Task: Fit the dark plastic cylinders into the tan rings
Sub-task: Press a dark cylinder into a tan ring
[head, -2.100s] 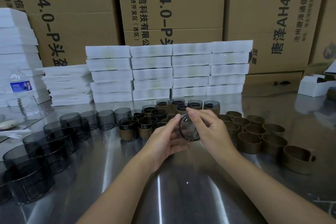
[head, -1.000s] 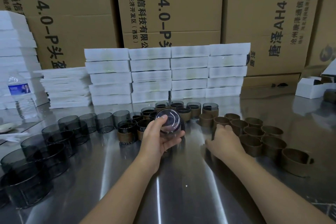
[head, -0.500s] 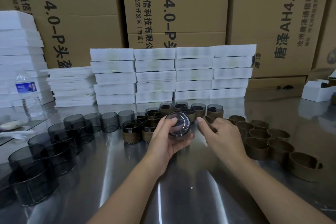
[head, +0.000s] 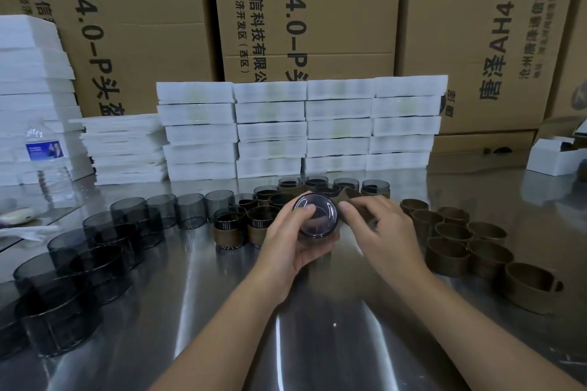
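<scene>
at the centre of the steel table (head: 317, 311), the dark cylinder (head: 316, 216) sits clasped in my left hand (head: 287, 247), fingers curled round its wall, one round end facing the camera. just right of it, my right hand (head: 386, 235) pinches one tan ring (head: 355, 197), mostly hidden by the fingers. step in hand, as i judge it: bringing ring and cylinder together. the next move calls for squaring the ring's bore to the cylinder end, then sliding it on without cocking. counts: about ten ringed units (head: 230, 232) far of the hands, some hidden; eight loose rings (head: 448, 255) at right; at least eleven bare cylinders (head: 190, 211) at left, where overlap prevents an exact count.
</scene>
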### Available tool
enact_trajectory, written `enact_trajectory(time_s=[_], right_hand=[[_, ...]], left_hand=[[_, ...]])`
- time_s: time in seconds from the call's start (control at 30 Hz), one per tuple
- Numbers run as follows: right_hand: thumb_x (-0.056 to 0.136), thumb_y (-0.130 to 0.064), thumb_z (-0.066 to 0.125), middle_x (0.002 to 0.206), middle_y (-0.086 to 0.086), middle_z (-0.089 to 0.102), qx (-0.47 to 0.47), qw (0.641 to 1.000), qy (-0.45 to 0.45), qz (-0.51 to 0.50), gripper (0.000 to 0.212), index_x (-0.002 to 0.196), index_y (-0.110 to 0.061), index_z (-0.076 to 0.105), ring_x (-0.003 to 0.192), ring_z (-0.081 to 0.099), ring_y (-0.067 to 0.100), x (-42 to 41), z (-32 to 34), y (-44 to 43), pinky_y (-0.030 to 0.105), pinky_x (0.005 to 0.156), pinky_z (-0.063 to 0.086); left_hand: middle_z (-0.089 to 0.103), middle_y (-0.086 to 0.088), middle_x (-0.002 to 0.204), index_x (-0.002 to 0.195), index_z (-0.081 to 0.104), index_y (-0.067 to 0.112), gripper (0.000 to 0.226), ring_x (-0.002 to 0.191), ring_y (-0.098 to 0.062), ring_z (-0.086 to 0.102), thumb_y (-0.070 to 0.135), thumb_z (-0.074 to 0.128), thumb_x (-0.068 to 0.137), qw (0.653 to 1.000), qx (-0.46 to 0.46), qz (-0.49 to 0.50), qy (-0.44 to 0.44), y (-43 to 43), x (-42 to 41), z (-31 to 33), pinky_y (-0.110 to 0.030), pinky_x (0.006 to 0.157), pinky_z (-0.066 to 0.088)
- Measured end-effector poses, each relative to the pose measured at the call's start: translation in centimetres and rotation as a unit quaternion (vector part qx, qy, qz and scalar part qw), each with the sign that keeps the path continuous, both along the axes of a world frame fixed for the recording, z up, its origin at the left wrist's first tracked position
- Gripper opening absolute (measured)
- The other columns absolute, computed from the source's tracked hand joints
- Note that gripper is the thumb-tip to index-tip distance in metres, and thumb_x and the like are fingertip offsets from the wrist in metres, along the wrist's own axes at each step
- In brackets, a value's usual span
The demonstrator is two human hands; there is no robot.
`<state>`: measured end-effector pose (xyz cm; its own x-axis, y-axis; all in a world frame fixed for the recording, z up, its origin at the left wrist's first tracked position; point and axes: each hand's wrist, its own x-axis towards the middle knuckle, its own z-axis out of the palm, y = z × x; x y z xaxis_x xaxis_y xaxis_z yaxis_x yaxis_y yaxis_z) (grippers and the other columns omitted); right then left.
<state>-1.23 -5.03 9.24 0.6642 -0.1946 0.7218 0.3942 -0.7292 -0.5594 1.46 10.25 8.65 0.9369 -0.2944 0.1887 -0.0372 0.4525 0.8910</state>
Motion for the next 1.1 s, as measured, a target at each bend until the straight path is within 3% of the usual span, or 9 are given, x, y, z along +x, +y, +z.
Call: enact_trajectory(time_s=[0.13, 0.27, 0.37, 0.5, 0.67, 0.73, 0.83, 0.97, 1.1], right_hand=[[0.088, -0.033, 0.066, 0.092, -0.014, 0.060, 0.044, 0.998, -0.035, 0.026, 0.031, 0.112, -0.013, 0.069, 0.089, 0.054, 0.004, -0.7, 0.4, 0.4, 0.002, 0.077, 0.035], [0.079, -0.024, 0.056, 0.102, -0.031, 0.052, 0.018, 0.995, -0.060, 0.072, 0.044, 0.121, -0.012, 0.065, 0.097, 0.053, -0.006, -1.3, 0.4, 0.9, -0.002, 0.087, 0.031], [0.079, -0.022, 0.060, 0.105, -0.029, 0.052, -0.008, 0.992, -0.084, 0.090, 0.042, 0.119, -0.012, 0.065, 0.101, 0.057, 0.007, -1.4, 0.2, 1.3, 0.003, 0.091, 0.036], [0.077, -0.027, 0.073, 0.097, -0.009, 0.064, 0.021, 0.990, -0.106, 0.092, 0.032, 0.106, -0.026, 0.060, 0.096, 0.061, 0.009, -1.2, 0.1, 1.3, 0.018, 0.086, 0.047], [0.070, -0.035, 0.076, 0.083, -0.018, 0.054, -0.004, 0.987, -0.144, 0.066, 0.034, 0.096, -0.026, 0.056, 0.080, 0.052, 0.006, -1.1, 0.0, 1.5, 0.019, 0.074, 0.043], [0.070, -0.034, 0.076, 0.081, -0.020, 0.051, -0.029, 0.984, -0.159, 0.071, 0.034, 0.096, -0.019, 0.061, 0.077, 0.051, 0.007, -1.2, 0.1, 1.6, 0.020, 0.071, 0.043], [0.073, -0.033, 0.069, 0.086, -0.017, 0.057, -0.113, 0.973, -0.186, 0.079, 0.034, 0.103, -0.019, 0.059, 0.076, 0.049, 0.009, -1.5, 0.2, 1.8, 0.016, 0.070, 0.042], [0.071, -0.023, 0.067, 0.104, -0.011, 0.055, -0.137, 0.967, -0.193, 0.098, 0.049, 0.117, -0.024, 0.048, 0.086, 0.050, 0.005, -1.7, 0.2, 2.2, 0.013, 0.074, 0.043], [0.075, -0.023, 0.057, 0.116, -0.008, 0.039, -0.070, 0.963, -0.222, 0.139, 0.054, 0.126, -0.013, 0.044, 0.090, 0.042, -0.007, -1.8, 0.1, 1.9, 0.006, 0.079, 0.036]], left_hand=[[0.068, -0.014, 0.119, 0.123, 0.062, 0.014, 0.041, 0.102, -0.027, 0.069, 0.025, 0.070, 0.084, 0.999, 0.024, 0.017, -0.025, -0.2, 0.0, -0.2, -0.045, 0.093, 0.055], [0.071, -0.012, 0.112, 0.126, 0.059, 0.014, 0.074, 0.099, -0.023, 0.070, 0.044, 0.075, 0.060, 0.998, 0.030, 0.029, -0.044, -0.5, -0.2, -0.1, -0.041, 0.089, 0.057], [0.072, -0.005, 0.087, 0.125, 0.059, 0.013, 0.076, 0.083, -0.016, 0.070, 0.051, 0.071, 0.059, 0.999, 0.015, 0.029, -0.037, -0.5, -0.1, 0.0, -0.034, 0.081, 0.059], [0.071, -0.012, 0.100, 0.123, 0.061, 0.014, 0.080, 0.088, -0.020, 0.070, 0.061, 0.068, 0.058, 0.999, 0.016, 0.013, -0.027, -0.3, -0.1, 0.1, -0.039, 0.091, 0.056], [0.059, -0.029, 0.119, 0.132, 0.054, 0.016, 0.069, 0.100, -0.027, 0.061, 0.052, 0.071, 0.075, 0.999, 0.038, 0.002, -0.028, -0.3, -0.3, 0.1, -0.041, 0.095, 0.054], [0.061, -0.021, 0.127, 0.135, 0.051, 0.021, 0.076, 0.105, -0.024, 0.064, 0.050, 0.072, 0.068, 0.998, 0.048, -0.002, -0.039, -0.2, -0.3, -0.1, -0.037, 0.092, 0.054], [0.069, -0.004, 0.117, 0.133, 0.051, 0.027, 0.086, 0.103, -0.015, 0.069, 0.049, 0.078, 0.055, 0.997, 0.060, -0.016, -0.052, -0.3, -0.4, -0.3, -0.036, 0.091, 0.054], [0.067, -0.009, 0.117, 0.134, 0.052, 0.020, 0.086, 0.103, -0.020, 0.067, 0.038, 0.082, 0.055, 0.997, 0.050, -0.016, -0.048, -0.5, -0.1, -0.5, -0.046, 0.102, 0.046], [0.067, -0.011, 0.114, 0.130, 0.055, 0.016, 0.080, 0.099, -0.020, 0.067, 0.033, 0.081, 0.055, 0.999, 0.027, -0.006, -0.042, -0.4, -0.1, -0.4, -0.032, 0.079, 0.057]])
